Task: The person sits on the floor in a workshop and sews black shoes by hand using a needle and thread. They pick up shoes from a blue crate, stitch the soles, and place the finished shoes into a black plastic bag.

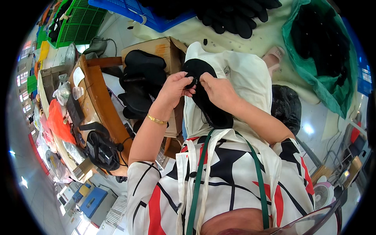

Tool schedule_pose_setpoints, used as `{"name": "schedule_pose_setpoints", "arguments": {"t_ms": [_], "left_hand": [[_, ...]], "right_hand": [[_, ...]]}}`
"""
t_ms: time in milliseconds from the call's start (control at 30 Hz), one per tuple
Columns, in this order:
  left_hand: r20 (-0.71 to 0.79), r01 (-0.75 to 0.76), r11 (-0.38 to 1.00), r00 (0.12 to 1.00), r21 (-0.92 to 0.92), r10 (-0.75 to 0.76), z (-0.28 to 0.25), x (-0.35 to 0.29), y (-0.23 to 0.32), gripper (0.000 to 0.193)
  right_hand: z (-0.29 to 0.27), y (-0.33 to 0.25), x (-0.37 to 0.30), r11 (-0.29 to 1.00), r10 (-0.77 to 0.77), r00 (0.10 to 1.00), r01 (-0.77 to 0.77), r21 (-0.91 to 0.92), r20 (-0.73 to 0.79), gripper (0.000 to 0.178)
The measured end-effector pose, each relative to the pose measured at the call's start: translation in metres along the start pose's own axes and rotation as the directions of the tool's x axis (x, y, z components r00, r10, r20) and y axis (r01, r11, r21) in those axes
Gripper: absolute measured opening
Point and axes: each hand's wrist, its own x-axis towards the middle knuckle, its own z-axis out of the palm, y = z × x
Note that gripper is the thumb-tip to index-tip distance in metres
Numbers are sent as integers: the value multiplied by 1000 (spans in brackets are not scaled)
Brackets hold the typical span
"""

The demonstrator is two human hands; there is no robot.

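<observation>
A long black sole-shaped piece (213,107) lies across the white cloth (246,74) over my lap. My left hand (178,89) is closed at the far part of this piece, with thumb and fingers pinching a small, dark, rounded bit (192,83) that has shiny specks. Close beside it, my right hand (219,92) has its thumb and forefinger pressed together over the black piece. Whatever sits between those right fingertips is too small to tell. A gold bracelet (156,119) circles my left wrist.
Black shoe-like pieces (143,74) rest against an open cardboard box (164,47) at left, beside a wooden table (102,105). More black pieces (239,19) lie ahead near a blue crate (160,24). A green sack (305,74) stands far right, past a pink slipper (274,56).
</observation>
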Motion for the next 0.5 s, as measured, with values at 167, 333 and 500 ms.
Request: {"name": "schedule_pose_setpoints", "arguments": {"t_ms": [167, 333, 500], "left_hand": [[-13, -29, 999, 1000, -17, 28, 1, 1, -6, 9], [-26, -40, 998, 999, -43, 39, -1, 1, -9, 7], [-45, -53, 997, 998, -50, 51, -3, 2, -12, 9]], "right_hand": [[3, 2, 5, 997, 44, 999, -42, 64, -20, 13], [-1, 6, 7, 1000, -3, 999, 2, 26, 35, 11], [-11, 16, 7, 990, -89, 992, 77, 118, 95, 14]]}}
